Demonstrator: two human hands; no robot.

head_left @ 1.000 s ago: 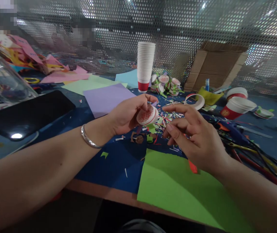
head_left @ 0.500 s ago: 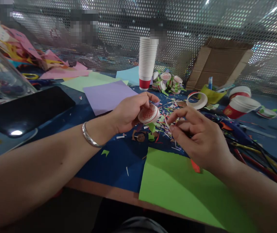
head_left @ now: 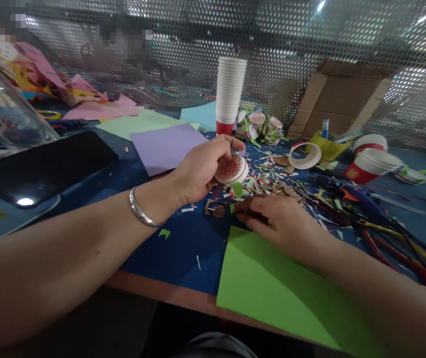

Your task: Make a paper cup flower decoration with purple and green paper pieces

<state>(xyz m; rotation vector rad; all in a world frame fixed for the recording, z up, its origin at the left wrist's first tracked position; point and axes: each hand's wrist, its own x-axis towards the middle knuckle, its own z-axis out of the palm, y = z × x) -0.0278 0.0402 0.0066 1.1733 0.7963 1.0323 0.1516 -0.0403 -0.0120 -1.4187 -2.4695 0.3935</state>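
Observation:
My left hand [head_left: 203, 166] grips a small round piece cut from a paper cup [head_left: 232, 170], white with a red pattern and a red stripe on its rim. A bit of green paper hangs from its lower edge. To the right and lower, my right hand [head_left: 276, 219] rests low over the table, its fingertips closed at a small green paper scrap [head_left: 233, 208]. Below that hand lies a bright green sheet [head_left: 268, 278]. Paper clippings [head_left: 263, 176] are strewn behind and around the fingers. Beside the scrap is a brown piece [head_left: 216, 210].
A tall stack of paper cups [head_left: 230, 94] stands at the back, near several finished-looking round pieces [head_left: 258, 119]. Scissors [head_left: 395, 236], a blue tool [head_left: 370, 199] and cups [head_left: 373, 164] are at right. A purple sheet [head_left: 166, 146] and black phone [head_left: 49, 166] lie left.
My right hand has moved down and left onto the table, from a raised pinch to the green scrap. The white strip and orange bit near it no longer show. My left hand still holds the round piece.

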